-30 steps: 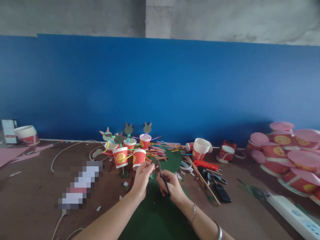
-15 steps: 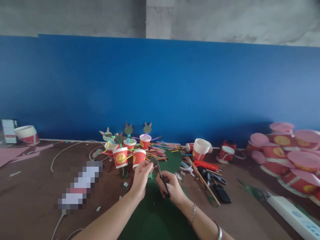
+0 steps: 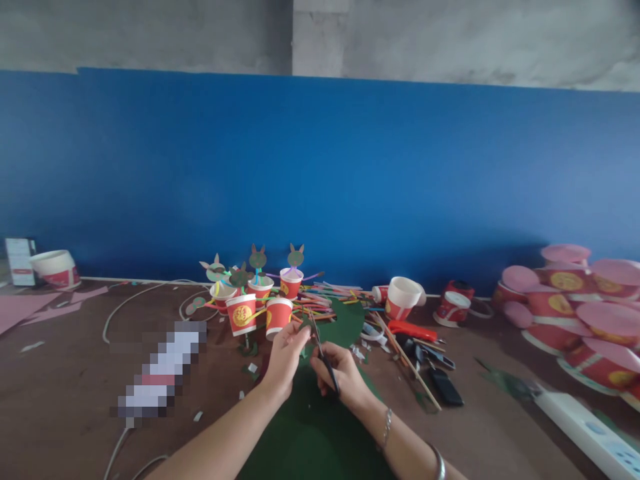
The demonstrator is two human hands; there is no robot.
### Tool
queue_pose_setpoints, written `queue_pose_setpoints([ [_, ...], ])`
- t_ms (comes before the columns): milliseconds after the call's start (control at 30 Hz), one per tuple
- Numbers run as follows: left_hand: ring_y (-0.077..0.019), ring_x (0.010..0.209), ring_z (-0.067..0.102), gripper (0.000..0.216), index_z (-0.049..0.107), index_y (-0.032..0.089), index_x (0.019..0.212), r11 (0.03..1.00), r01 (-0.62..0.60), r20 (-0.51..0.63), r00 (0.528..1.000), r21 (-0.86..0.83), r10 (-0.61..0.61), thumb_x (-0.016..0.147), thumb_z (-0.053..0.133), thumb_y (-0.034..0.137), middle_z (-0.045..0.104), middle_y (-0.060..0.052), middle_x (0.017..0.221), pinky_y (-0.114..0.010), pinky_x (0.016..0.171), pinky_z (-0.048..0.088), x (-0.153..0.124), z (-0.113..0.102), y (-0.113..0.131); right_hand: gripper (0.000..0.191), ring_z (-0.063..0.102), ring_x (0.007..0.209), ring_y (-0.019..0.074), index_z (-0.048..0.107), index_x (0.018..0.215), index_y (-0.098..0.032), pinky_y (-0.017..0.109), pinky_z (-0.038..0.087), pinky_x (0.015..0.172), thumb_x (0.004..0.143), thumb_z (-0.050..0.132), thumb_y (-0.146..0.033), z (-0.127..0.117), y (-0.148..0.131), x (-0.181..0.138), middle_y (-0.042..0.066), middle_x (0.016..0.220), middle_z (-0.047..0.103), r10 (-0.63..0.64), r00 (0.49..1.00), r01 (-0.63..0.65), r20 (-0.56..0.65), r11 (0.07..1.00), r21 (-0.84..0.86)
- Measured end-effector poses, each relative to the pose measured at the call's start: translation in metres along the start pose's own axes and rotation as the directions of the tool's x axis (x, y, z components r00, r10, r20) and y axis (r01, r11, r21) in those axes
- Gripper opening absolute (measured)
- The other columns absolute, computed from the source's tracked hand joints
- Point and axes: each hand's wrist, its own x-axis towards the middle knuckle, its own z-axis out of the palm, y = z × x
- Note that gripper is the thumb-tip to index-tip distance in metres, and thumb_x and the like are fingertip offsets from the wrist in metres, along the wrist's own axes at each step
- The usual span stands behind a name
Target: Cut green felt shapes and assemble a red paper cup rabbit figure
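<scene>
Between the thumb and fingers of my left hand [image 3: 281, 360] is pinched a small dark green paper piece [image 3: 305, 323], partly covered by the fingertips. My right hand [image 3: 341, 375] grips a pair of scissors [image 3: 327, 368] by its black handles, the blades pointing up and away beside the paper piece. A large dark green paper sheet [image 3: 315, 433] lies on the table under both hands. Just beyond my left hand stand red paper cups [image 3: 278, 317], some bearing animal-head cutouts [image 3: 296, 256] on coloured stems.
Coloured sticks [image 3: 325, 300] lie behind the hands. To the right are a red-handled tool [image 3: 413, 331], a black object [image 3: 445, 387] and a white power strip [image 3: 585, 427]. Cups with pink discs [image 3: 560, 303] are stacked far right. A pixelated phone-like object [image 3: 163, 370] lies left.
My hands stay in nearly the same place. The paper piece has turned slightly in my left fingers, and the scissor blades look closer together.
</scene>
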Motion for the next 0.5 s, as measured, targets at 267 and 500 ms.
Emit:
queue_pose_setpoints([
  [267,-0.0093,0.055,0.044,0.027,0.048,0.017,0.057,1.0,-0.002,0.031,1.0,-0.01,0.002,0.065,0.067,0.036,0.048,0.005,0.055,-0.021,0.057,0.033,-0.0025,0.0021,0.0062,0.028,0.041,0.031,0.0058,0.052,0.07,-0.016,0.016,0.036,0.032,0.064,0.068,-0.039,-0.001,-0.0012,-0.0002,-0.009,0.04,0.046,0.004,1.0,-0.004,0.004,1.0,0.006],
  [500,-0.0095,0.056,0.043,0.028,0.047,0.017,0.058,1.0,-0.018,0.04,0.999,0.022,0.017,0.066,0.066,0.037,0.046,0.005,0.056,-0.021,0.057,0.032,-0.0003,-0.0001,0.0023,0.028,0.041,0.03,0.0058,0.052,0.069,-0.016,0.016,0.034,0.031,0.065,0.067,-0.039,-0.001,0.0,0.0001,-0.009,0.039,0.046,0.008,1.0,-0.008,0.007,1.0,0.005],
])
